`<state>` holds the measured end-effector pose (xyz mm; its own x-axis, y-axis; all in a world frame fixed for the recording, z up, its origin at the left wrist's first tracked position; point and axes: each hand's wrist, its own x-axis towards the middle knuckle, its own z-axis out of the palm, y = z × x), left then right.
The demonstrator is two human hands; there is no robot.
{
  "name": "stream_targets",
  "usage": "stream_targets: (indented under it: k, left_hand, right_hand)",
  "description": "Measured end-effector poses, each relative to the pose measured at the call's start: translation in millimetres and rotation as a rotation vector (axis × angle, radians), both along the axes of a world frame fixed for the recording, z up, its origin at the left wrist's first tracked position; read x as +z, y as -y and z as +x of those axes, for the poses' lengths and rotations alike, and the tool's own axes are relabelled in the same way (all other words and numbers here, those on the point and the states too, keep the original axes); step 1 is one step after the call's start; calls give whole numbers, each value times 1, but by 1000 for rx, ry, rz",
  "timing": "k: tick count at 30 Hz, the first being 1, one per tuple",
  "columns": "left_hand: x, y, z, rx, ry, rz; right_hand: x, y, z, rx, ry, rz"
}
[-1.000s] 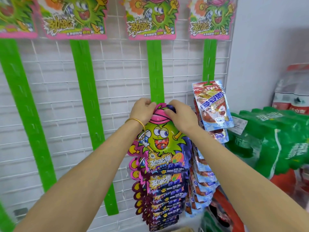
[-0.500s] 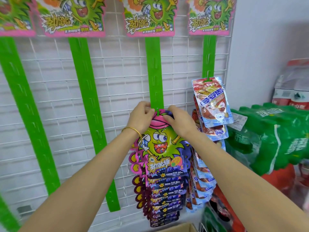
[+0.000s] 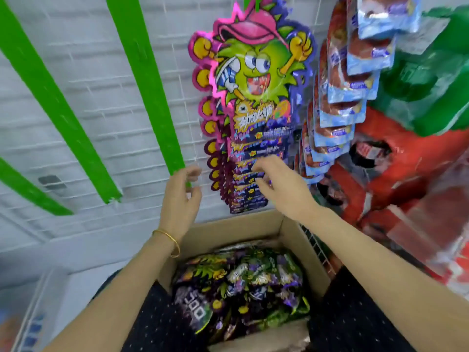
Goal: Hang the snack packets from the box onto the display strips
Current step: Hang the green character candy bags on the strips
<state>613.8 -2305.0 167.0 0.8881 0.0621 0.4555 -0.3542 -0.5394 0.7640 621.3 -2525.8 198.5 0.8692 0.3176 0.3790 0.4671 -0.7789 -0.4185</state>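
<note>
Seemingly loose left hand [image 3: 180, 199], right hand [image 3: 282, 190]

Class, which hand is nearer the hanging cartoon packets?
Right. The right hand overlaps the lower hanging packets; the left hand sits beside them, below the bare green strip.

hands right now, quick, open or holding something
Left hand: open, fingers loosely curled, holding nothing.
Right hand: open, fingers relaxed, holding nothing.
</note>
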Motion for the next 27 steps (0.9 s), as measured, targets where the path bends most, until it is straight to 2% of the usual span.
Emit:
stream_targets:
  k: [2, 4, 7, 10, 14, 18, 22, 25, 27]
  left_hand:
    - [-53, -12, -17, 9, -166, 34]
    - [-90, -20, -31, 31, -293, 63]
    - [-122, -23, -43, 78, -420, 46]
    - [-135, -22, -42, 131, -451, -3]
    - [-136, -26, -30, 208, -402, -119]
    - [-144, -38, -26, 271, -437, -258]
    - [-145, -42, -26, 293, -454, -315]
    - [-145, -41, -27, 300, -479, -343]
    - [-145, -40, -26, 295, -500, -334]
  right_hand:
    - [-53, 5, -9, -18, -305, -97]
    - [-97, 12, -13, -55, -528, -118]
    - [-144, 16, -11, -72, -731, -219]
    - [-171, 11, -8, -59, -834, -228]
    - [-194, -7, -7, -9, -755, -208]
    - [-213, -50, -9, 86, -662, -202]
    - [-243, -84, -6, 78, -675, -372]
    - [-252, -86, -9, 19, -484, -585]
    - [-253, -77, -11, -18, -346, -573]
